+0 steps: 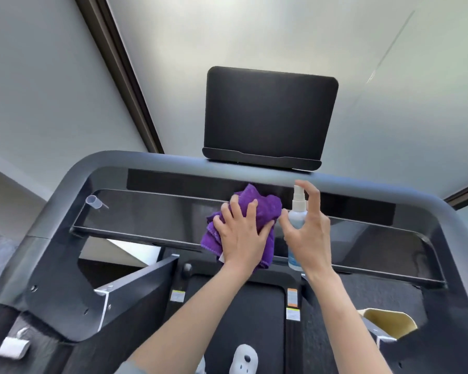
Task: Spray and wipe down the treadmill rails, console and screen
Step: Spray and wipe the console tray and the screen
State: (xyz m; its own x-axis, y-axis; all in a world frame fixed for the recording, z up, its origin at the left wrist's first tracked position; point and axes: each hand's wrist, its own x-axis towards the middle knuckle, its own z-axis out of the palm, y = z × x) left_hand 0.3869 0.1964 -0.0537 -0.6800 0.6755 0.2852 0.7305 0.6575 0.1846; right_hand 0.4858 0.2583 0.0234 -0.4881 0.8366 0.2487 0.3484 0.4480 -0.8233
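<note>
Both bare forearms reach up from the bottom of the view toward the glossy black treadmill console panel (pixel 152 211), which runs across the frame inside the grey curved top rail (pixel 146 160). On the panel's middle, the left hand (pixel 242 236) lies flat with fingers spread, pressing a crumpled purple microfibre cloth (pixel 257 206) against the glass. Just beside it the right hand (pixel 310 236) is wrapped around a small clear spray bottle with a white pump top (pixel 297 211), index finger raised over the nozzle, which seems aimed at the cloth or the panel next to it. Above the rail stands the dark rectangular screen (pixel 270 114), apparently not yet reached. To do this step well, mist lightly, preferably into the cloth so no liquid runs into seams, then sweep in long overlapping strokes along the panel with an even palm. A small clear plastic cap (pixel 93 203) resting at the panel's left end should be lifted aside before wiping there.
</note>
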